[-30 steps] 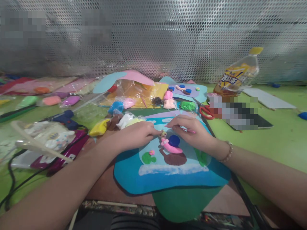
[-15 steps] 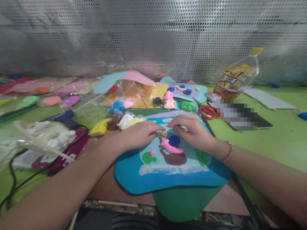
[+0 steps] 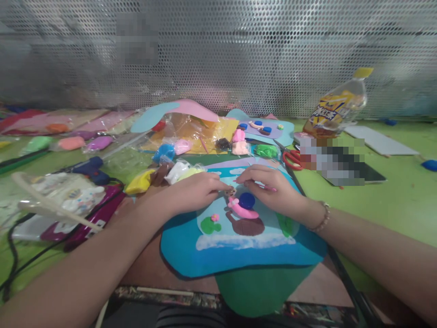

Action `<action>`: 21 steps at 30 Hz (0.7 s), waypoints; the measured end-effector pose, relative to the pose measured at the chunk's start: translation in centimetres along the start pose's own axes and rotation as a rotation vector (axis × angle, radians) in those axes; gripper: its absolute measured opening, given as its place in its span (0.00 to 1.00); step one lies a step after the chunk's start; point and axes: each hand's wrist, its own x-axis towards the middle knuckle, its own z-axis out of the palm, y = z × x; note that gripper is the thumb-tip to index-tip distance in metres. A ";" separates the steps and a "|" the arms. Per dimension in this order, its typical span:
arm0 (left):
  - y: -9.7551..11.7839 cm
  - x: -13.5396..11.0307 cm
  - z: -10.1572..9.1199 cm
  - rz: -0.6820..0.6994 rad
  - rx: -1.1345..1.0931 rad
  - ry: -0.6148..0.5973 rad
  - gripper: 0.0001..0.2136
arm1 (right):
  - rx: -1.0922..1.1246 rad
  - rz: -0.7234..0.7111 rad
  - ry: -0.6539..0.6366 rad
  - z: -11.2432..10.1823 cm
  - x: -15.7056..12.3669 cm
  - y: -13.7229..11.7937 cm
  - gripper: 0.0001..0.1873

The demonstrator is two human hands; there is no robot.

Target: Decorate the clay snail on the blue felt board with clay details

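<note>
A clay snail (image 3: 243, 210) with a pink body, a dark blue shell and a small pale head lies on a light blue paper picture (image 3: 211, 205), above a brown shadow shape (image 3: 251, 226). My left hand (image 3: 196, 190) rests on the picture's left side. Its index finger stretches to the snail's head, seemingly touching it, and the other fingers are loosely bent. On the right side, my right hand (image 3: 269, 184) is closed around a thin pink modelling tool (image 3: 269, 188), whose tip points toward the head. Near the left hand sits a green clay leaf with a pink flower (image 3: 214, 217).
Bagged clay, such as a yellow lump (image 3: 140, 181), lies beyond my left arm. A blue glue gun (image 3: 90, 171) and its black cord are at left. Red-handled scissors (image 3: 292, 159), a phone-like dark slab (image 3: 370, 171) and a tilted drink bottle (image 3: 334, 109) stand at right.
My left index finger has moved slightly down and right onto the top of the snail's head. The right hand keeps the pink tool almost in place. The whole view has shifted a little.
</note>
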 end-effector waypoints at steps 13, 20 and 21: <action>-0.4 -0.2 -0.2 0.047 0.107 0.020 0.17 | 0.016 0.004 0.020 0.0 0.1 0.1 0.11; -0.3 -0.2 0.0 0.060 0.058 0.078 0.17 | 0.013 0.011 0.016 -0.1 0.1 0.0 0.11; -0.3 -0.1 0.0 0.055 0.057 0.065 0.17 | 0.017 0.013 0.013 -0.1 0.1 0.0 0.11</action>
